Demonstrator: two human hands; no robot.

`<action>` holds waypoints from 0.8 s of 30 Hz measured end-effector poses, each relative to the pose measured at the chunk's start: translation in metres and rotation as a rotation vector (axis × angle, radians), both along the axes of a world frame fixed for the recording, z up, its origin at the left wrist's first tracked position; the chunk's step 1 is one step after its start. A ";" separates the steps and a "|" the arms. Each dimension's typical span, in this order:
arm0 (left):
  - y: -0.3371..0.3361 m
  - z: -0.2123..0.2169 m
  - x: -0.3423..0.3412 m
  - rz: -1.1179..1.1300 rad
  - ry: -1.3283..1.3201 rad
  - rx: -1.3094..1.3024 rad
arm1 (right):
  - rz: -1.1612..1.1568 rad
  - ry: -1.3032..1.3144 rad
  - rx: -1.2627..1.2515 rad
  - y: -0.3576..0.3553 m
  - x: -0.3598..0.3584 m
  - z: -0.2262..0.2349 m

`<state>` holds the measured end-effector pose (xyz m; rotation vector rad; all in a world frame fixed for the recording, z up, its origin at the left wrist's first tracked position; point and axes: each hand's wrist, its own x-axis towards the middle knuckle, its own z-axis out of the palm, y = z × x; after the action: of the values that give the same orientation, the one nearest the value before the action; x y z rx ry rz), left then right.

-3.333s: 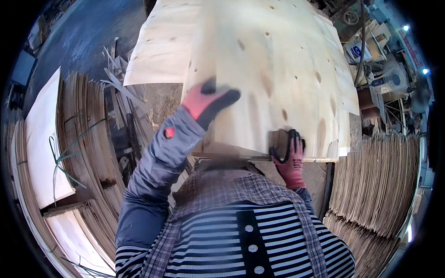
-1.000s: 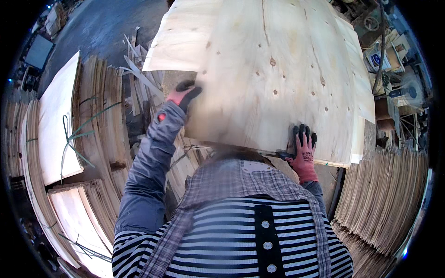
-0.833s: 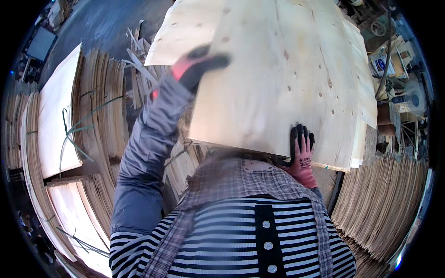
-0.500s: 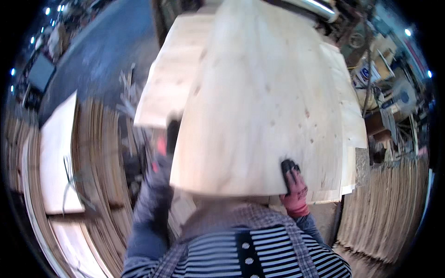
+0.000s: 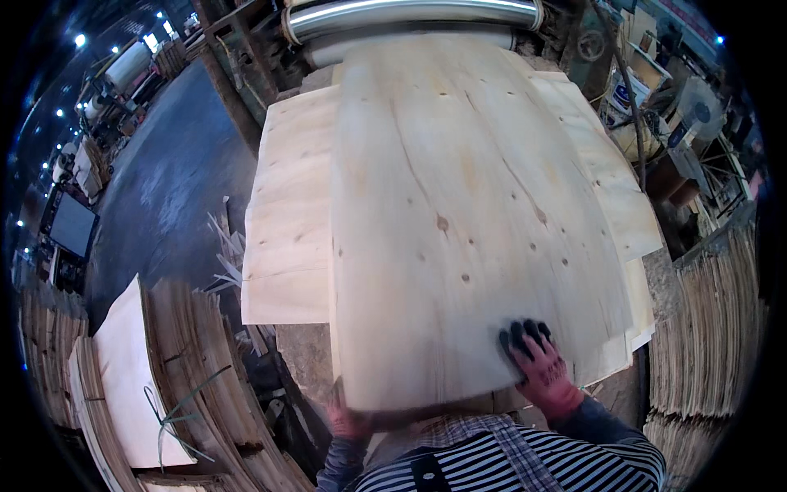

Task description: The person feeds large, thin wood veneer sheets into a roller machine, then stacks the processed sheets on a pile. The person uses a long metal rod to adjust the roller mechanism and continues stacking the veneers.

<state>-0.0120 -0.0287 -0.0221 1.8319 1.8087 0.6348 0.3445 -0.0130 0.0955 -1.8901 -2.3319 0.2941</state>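
A large pale wood veneer sheet (image 5: 459,189) with dark knots and two long cracks lies in front of me, its far end close to a shiny metal roller (image 5: 410,18). My left hand (image 5: 348,418), in a pinkish-red glove, grips its near left corner; the fingers are partly hidden by the sheet and blurred. Near the right of its front edge, my right hand (image 5: 541,365) rests flat on top with black-tipped glove fingers spread. More veneer sheets (image 5: 287,213) stick out from beneath it on both sides.
Upright stacks of veneer (image 5: 188,361) stand at the left, one tied with green string (image 5: 164,418). Another veneer stack (image 5: 709,328) stands at the right. A slanted post (image 5: 225,94) rises by the roller machine. Splintered scraps (image 5: 229,250) lie on the dark floor (image 5: 176,180).
The top veneer sheet has come down flatter over the others. My left hand has moved from its left edge to the near left corner. The view has shifted, showing the roller more fully.
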 end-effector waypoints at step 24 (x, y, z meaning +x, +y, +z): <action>0.040 0.093 0.002 0.071 -0.638 -0.471 | 0.239 0.089 -0.026 -0.015 -0.030 -0.085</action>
<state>-0.0095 0.0115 0.0704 1.0942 1.4320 0.6529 0.3142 -0.0285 0.0110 -1.5726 -2.5046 0.4248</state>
